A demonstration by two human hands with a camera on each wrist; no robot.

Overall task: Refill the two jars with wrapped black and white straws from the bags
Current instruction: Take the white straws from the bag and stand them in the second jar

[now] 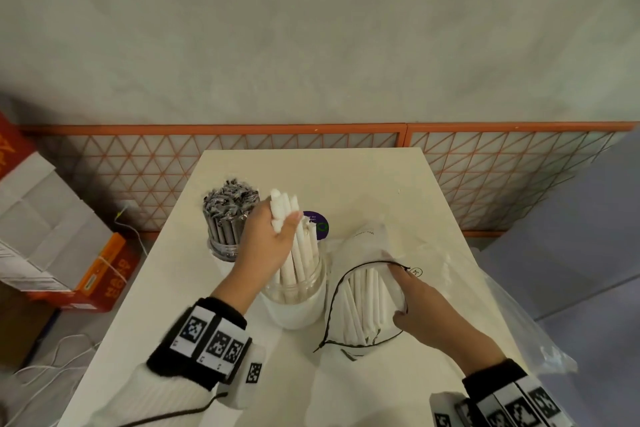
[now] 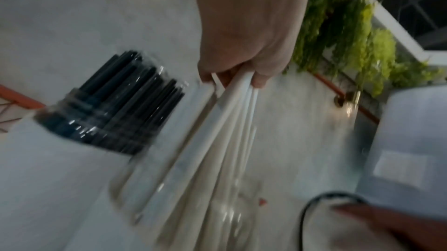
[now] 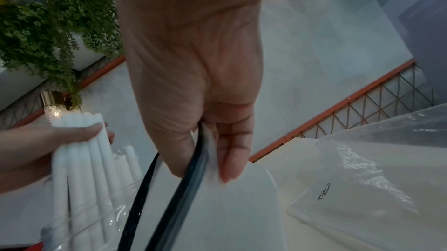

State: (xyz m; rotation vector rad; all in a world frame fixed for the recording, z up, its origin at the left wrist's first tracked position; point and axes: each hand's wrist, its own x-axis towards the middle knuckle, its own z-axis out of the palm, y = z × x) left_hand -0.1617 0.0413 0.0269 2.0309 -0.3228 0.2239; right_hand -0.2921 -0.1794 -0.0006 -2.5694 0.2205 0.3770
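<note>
My left hand [image 1: 273, 236] grips a bundle of white wrapped straws [image 1: 298, 253] near their tops, with their lower ends inside a clear glass jar [image 1: 294, 308] at the table's middle. In the left wrist view the same white straws [image 2: 225, 127] fan down from my curled fingers [image 2: 258, 81]. A second jar packed with black wrapped straws [image 1: 228, 215] stands to the left behind it. My right hand [image 1: 412, 302] pinches the black-rimmed mouth of a clear bag [image 1: 367, 308] holding more white straws, seen close as bag rim [image 3: 196, 159] in the right wrist view.
The white table [image 1: 381, 184] ends at an orange lattice fence [image 1: 138, 166] behind. An empty clear plastic bag [image 1: 485, 305] lies at the right edge. A purple round sticker [image 1: 320, 222] shows behind the white jar. Cardboard boxes [image 1: 52, 236] and cables sit on the floor at left.
</note>
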